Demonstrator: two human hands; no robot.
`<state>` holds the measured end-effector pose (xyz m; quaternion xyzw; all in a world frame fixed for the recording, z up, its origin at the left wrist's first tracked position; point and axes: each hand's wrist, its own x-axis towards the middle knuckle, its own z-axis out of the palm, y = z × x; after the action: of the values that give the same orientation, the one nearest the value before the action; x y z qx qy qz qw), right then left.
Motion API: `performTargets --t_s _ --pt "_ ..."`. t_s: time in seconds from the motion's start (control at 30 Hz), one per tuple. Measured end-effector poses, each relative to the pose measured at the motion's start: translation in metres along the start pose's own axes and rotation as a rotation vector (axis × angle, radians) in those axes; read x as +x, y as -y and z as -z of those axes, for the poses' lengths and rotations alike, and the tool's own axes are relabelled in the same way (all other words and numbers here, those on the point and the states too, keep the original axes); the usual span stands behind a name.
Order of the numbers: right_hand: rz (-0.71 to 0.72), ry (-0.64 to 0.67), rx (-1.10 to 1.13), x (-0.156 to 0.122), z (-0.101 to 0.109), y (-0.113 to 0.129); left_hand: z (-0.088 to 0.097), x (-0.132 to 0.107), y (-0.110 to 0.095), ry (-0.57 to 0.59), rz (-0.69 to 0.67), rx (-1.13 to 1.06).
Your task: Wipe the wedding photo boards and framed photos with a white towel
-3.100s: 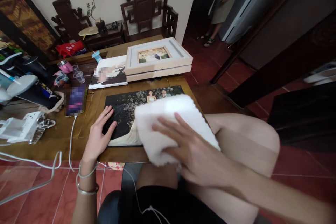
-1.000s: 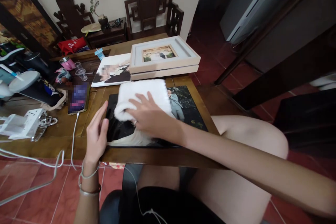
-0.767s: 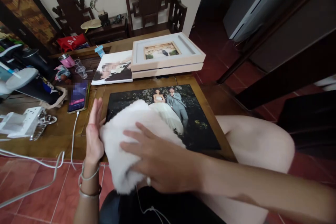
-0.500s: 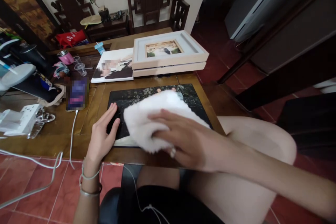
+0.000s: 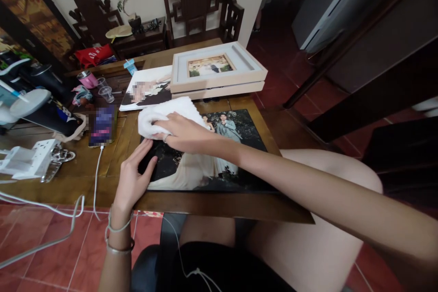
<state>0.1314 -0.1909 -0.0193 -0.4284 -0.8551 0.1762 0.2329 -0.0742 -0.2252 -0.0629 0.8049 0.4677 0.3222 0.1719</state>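
Observation:
A dark photo print (image 5: 251, 146) of a couple in wedding clothes lies flat near the table's front edge. My right hand (image 5: 183, 132) is closed on a fluffy white cloth (image 5: 186, 107), which covers the print's far left corner. My right forearm reaches across the print and hides part of it. At the print's left edge rests my left hand (image 5: 133, 173), its fingers stretched out and the thumb apart, touching the border. Bracelets circle my left wrist.
Behind the print, pale wooden picture frames (image 5: 219, 84) are stacked beside another photo print (image 5: 147, 84). To the left are a phone (image 5: 102, 125) on a white cable, a power strip (image 5: 37, 157), a black tumbler (image 5: 51, 112) and a pink cup (image 5: 87, 79).
My right hand has moved the white cloth from the print's near middle to its far left corner, uncovering the couple. My left hand has stayed at the left edge.

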Motion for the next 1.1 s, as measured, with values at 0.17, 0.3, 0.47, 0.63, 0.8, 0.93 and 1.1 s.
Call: performTargets --t_s 0.17,0.3,0.47,0.63,0.8,0.93,1.1 --pt "-0.152 -0.083 -0.064 -0.058 0.028 -0.043 0.000 0.000 -0.003 0.015 -0.008 -0.027" --pt "-0.209 -0.162 -0.165 -0.102 0.044 -0.065 0.000 0.000 -0.003 0.004 -0.005 -0.023" --pt "-0.040 -0.101 -0.166 -0.160 0.023 -0.021 0.000 0.001 -0.002 0.006 0.003 -0.006" --pt "0.091 -0.082 -0.039 -0.199 -0.008 0.039 0.000 0.002 -0.001 0.019 -0.009 -0.001" --pt "0.073 -0.069 -0.099 -0.163 0.007 0.010 0.001 0.001 -0.001 0.030 -0.060 0.020" --pt "0.002 -0.095 -0.200 -0.120 0.039 -0.049 0.001 0.002 -0.001 0.014 -0.069 0.032" --pt "-0.019 -0.138 -0.250 -0.128 0.045 -0.065 0.000 0.002 -0.001 0.002 -0.048 0.032"
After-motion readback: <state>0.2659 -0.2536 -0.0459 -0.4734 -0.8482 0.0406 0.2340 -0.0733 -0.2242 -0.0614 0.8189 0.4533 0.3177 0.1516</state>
